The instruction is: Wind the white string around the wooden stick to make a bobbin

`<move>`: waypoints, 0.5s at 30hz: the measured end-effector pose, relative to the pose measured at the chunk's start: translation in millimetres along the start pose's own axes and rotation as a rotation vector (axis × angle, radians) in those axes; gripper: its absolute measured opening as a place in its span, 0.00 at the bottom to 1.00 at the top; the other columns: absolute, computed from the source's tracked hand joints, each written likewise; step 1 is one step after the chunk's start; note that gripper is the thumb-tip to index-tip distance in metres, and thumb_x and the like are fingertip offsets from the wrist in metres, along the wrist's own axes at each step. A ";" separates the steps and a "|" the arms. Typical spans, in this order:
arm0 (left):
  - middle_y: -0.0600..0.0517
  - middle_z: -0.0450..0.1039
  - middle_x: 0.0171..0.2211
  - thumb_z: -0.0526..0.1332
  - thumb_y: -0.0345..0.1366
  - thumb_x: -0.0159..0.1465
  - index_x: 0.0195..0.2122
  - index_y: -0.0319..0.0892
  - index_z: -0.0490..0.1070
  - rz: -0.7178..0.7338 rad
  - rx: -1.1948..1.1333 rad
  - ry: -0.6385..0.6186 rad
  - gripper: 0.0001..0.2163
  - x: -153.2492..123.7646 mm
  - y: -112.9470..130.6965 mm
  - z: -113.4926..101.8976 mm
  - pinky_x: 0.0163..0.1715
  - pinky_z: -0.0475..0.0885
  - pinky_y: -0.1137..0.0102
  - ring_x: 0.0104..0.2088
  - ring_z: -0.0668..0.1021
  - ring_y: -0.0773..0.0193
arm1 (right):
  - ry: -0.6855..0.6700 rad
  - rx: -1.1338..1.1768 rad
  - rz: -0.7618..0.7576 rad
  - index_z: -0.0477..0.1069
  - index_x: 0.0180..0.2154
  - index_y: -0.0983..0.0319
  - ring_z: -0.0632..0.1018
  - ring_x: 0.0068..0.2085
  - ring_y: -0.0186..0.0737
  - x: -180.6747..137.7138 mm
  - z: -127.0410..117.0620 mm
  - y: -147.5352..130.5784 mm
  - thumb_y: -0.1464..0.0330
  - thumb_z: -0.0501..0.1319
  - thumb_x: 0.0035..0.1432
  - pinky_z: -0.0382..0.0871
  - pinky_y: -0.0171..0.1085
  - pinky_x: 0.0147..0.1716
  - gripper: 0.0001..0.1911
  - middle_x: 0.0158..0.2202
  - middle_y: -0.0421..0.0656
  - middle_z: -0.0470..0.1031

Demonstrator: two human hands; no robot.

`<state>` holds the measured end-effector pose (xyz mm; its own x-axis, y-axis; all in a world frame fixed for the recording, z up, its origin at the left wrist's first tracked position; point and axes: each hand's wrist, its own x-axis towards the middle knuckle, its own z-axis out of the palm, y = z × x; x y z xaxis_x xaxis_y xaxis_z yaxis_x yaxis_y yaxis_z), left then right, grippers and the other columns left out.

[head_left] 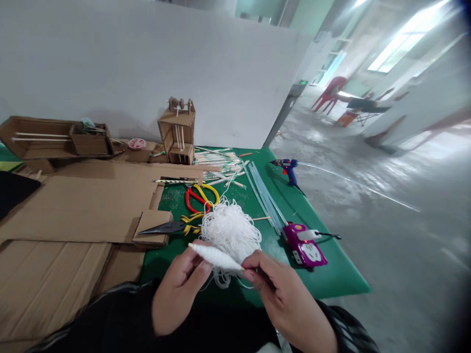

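Observation:
Between both hands, above the near edge of the green table, is a spindle-shaped bobbin of white string (pixel 217 256) wound on a thin stick. My left hand (pixel 184 279) is closed around its left part, thumb on the windings, and the stick's tip pokes out beyond. My right hand (pixel 270 282) pinches the stick's right end between thumb and fingertips. Just behind the bobbin lies a loose heap of white string (pixel 233 228), with some strands hanging below the bobbin. Long-nose pliers (pixel 172 227) with yellow and black handles and scissors (pixel 201 198) with red and yellow handles sit left of the heap.
Cardboard sheets (pixel 91 196) cover the left side. Two cardboard structures (pixel 178 130) stand by the wall. Behind the string are wrapped sticks (pixel 221 164). Glue sticks (pixel 263 193), a blue glue gun (pixel 289 169) and a purple power strip (pixel 303 245) lie along the table's right edge.

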<state>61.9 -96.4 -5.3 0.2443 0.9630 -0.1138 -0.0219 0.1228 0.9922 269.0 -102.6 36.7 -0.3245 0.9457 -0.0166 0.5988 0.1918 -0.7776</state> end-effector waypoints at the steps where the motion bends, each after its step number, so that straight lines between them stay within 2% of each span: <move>1: 0.57 0.60 0.27 0.55 0.48 0.67 0.47 0.41 0.67 0.000 -0.035 -0.007 0.16 -0.3 0.4 0.4 0.24 0.60 0.75 0.25 0.61 0.69 | -0.004 -0.013 -0.008 0.66 0.34 0.59 0.70 0.29 0.37 0.3 1.3 0.5 0.64 0.50 0.68 0.61 0.35 0.30 0.11 0.29 0.40 0.71; 3: 0.57 0.60 0.27 0.55 0.47 0.67 0.52 0.42 0.63 -0.007 -0.099 -0.034 0.18 -0.1 1.2 1.2 0.24 0.61 0.75 0.24 0.62 0.69 | -0.009 -0.024 -0.026 0.67 0.35 0.59 0.71 0.30 0.37 0.7 4.8 1.7 0.66 0.48 0.69 0.62 0.35 0.31 0.12 0.29 0.40 0.72; 5: 0.57 0.61 0.27 0.55 0.46 0.68 0.54 0.43 0.62 -0.013 -0.149 -0.065 0.18 1.1 1.4 1.7 0.26 0.64 0.75 0.26 0.65 0.69 | -0.022 -0.025 -0.042 0.67 0.36 0.59 0.71 0.31 0.37 0.4 8.3 2.7 0.67 0.50 0.68 0.63 0.35 0.32 0.09 0.31 0.41 0.72; 8: 0.56 0.64 0.29 0.56 0.45 0.67 0.50 0.43 0.64 -0.015 -0.182 -0.081 0.15 3.0 1.4 1.8 0.30 0.68 0.75 0.29 0.68 0.68 | -0.010 -0.039 -0.020 0.64 0.36 0.59 0.70 0.31 0.37 -1.4 10.4 3.8 0.69 0.55 0.64 0.62 0.34 0.30 0.02 0.31 0.40 0.70; 12: 0.54 0.68 0.34 0.59 0.43 0.66 0.49 0.45 0.63 -0.008 -0.165 -0.086 0.13 2.0 2.1 0.6 0.34 0.70 0.74 0.32 0.71 0.68 | 0.009 -0.071 -0.061 0.65 0.34 0.59 0.70 0.30 0.36 -3.4 6.8 4.4 0.70 0.51 0.67 0.62 0.34 0.29 0.07 0.30 0.39 0.70; 15: 0.52 0.69 0.40 0.59 0.41 0.66 0.50 0.45 0.63 0.020 -0.102 -0.073 0.13 1.7 1.4 -1.4 0.39 0.70 0.71 0.38 0.73 0.65 | -0.008 -0.094 -0.106 0.67 0.36 0.58 0.72 0.31 0.36 -3.2 4.3 4.6 0.70 0.49 0.68 0.62 0.34 0.31 0.10 0.31 0.40 0.72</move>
<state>60.9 -94.2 -4.2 0.3124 0.9461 -0.0860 -0.1251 0.1307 0.9835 269.7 -105.8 30.5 -0.3952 0.9168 0.0573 0.6268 0.3148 -0.7128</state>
